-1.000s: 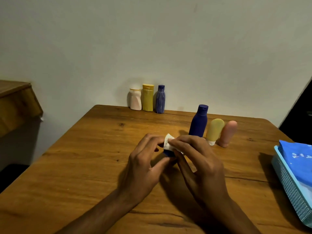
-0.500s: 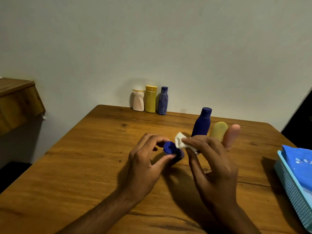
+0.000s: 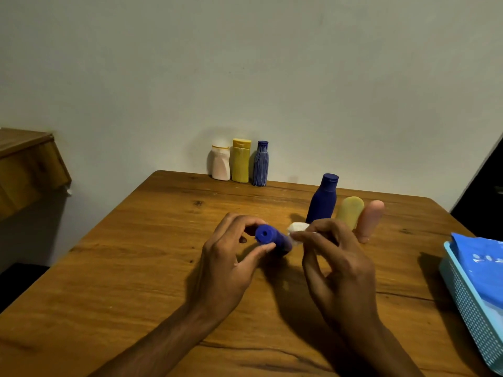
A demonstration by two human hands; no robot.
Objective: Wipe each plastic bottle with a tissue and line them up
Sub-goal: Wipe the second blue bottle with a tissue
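A person sits at a wooden table (image 3: 136,268) and cleans bottles. The left hand (image 3: 226,268) grips a small dark blue bottle (image 3: 273,238) near its cap, with the thumb under it and the fingers curled over the top. The bottle is held up a little above the middle of the table, lying on its side, and its round cap end points back at the person. The right hand (image 3: 337,265) pinches a small balled-up white tissue (image 3: 296,229) between its thumb and fingertips. The tissue touches the far end of the small bottle, so it looks like this bottle is being wiped right now. At the back edge of the table, close to the wall, three bottles stand side by side in a neat row: a white bottle (image 3: 221,163), a yellow bottle (image 3: 241,161) and a blue striped bottle (image 3: 261,164). These look finished and lined up, though I am only guessing that. Just behind the hands stand three more: a tall dark blue bottle (image 3: 324,198), a pale yellow tube (image 3: 350,212) and a pink tube (image 3: 371,220). They stand close together, away from the back row, so they likely wait for their turn. If so, about half the job is done. On the right side sits a light blue basket (image 3: 468,300) with a blue packet (image 3: 479,257) in it, maybe more tissues.
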